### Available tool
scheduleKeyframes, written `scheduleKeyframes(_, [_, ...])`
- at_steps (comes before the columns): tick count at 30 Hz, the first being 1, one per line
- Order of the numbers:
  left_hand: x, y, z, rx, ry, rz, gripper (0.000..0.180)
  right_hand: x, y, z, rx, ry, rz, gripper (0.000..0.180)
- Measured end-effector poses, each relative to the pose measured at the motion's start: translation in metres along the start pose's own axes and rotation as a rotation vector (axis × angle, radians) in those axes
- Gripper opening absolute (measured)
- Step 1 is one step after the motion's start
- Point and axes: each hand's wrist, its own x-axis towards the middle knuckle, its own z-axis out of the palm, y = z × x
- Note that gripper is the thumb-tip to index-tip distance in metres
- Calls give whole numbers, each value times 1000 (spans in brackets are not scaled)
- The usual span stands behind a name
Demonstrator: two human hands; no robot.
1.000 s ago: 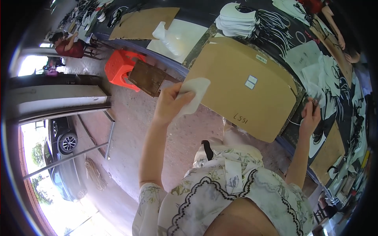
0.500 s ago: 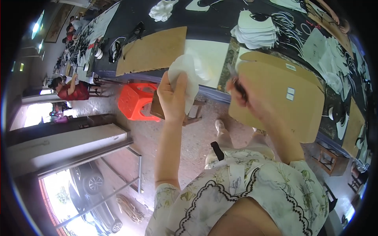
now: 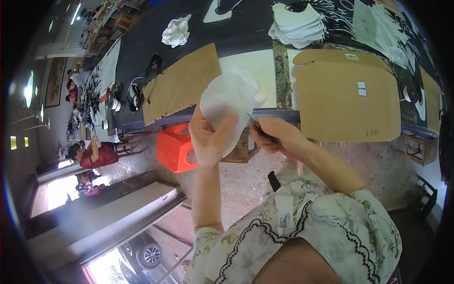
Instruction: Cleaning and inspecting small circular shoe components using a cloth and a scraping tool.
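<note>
My left hand holds up a white, thin, curved piece of fabric or paper in front of me, thumb on its lower edge. My right hand sits just to its right, fingers closed on a small dark thin tool whose tip points at the white piece. Both hands hover above the floor in front of a long dark worktable.
A brown cardboard sheet and another cardboard sheet lie on the table edge, with stacks of white cut pieces and a white crumpled cloth. A red plastic stool and a wooden stool stand below. A person in red sits far left.
My right hand came off the cardboard and moved in beside the left, now holding the small tool at the white piece. The view turned toward the table's left part.
</note>
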Motion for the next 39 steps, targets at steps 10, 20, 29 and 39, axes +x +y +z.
scheduleKeyframes(10, [14,-13,17,91,-92,-36,42,-5,-10,-7,-100,90,-133,35])
scheduleKeyframes(20, [24,-14,66,114,-205,-97,40,-39,-35,-25,-65,142,-128,33])
scheduleKeyframes(29, [27,-18,82,26,-291,-106,29,-56,-42,-36,-95,224,-144,33])
scheduleKeyframes(39, [28,-21,88,42,-313,-166,27,-50,-49,-35,-79,309,-181,28])
